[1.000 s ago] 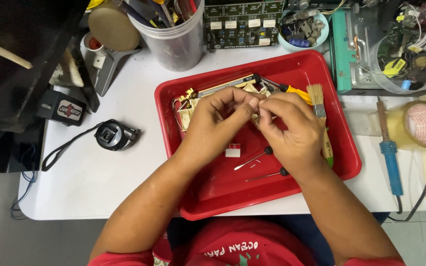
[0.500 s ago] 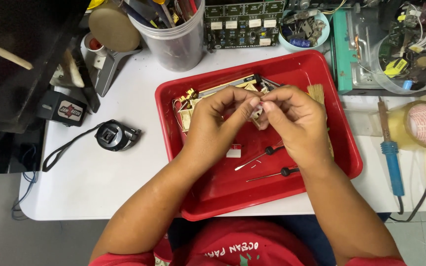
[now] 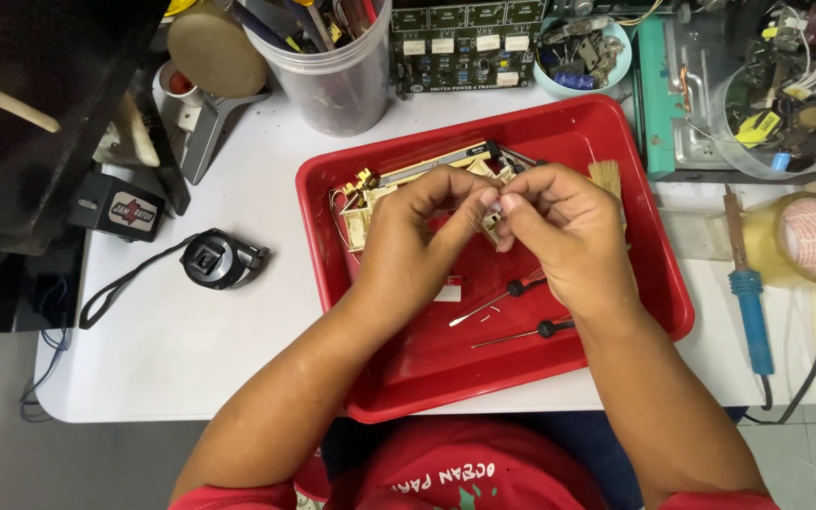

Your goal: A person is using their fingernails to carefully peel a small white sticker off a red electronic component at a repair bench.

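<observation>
Head view shows your left hand (image 3: 415,231) and right hand (image 3: 559,231) now raised slightly, fingertips pressed together pinching a tiny cream plastic part (image 3: 493,219) over the red plastic tray (image 3: 408,378), uncovering two slim black-handled screwdrivers (image 3: 519,286) below, so handling continues.

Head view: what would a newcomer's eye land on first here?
The bright red tray in the middle of the white table stands out first. Over it the left hand and right hand meet, fingers pinching a small part too hidden to identify. Beige connector pieces lie at the tray's far-left end, two small screwdrivers sit near the right wrist, and a blue soldering iron rests on the table to the right.
</observation>
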